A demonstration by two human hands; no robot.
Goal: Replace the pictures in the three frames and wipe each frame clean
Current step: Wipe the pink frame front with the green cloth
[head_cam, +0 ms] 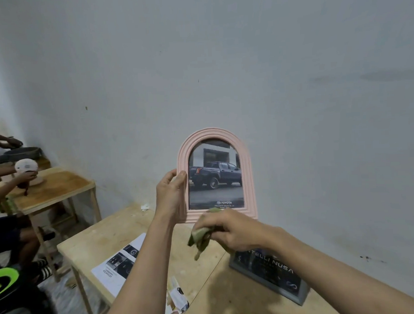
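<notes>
pink arched frame held upright above the counter, truck picture facing the viewer for wiping. left hand grips its left edge to steady it; right hand clutches a green cloth at the bottom rim.

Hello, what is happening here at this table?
A person holds a pink arched frame upright with the left hand, gripping its left edge. A picture of a pickup truck is already inside. The right hand grips a green cloth just below the frame's bottom edge, apparently for wiping. A grey frame and printed sheets lie on the wooden table.
</notes>
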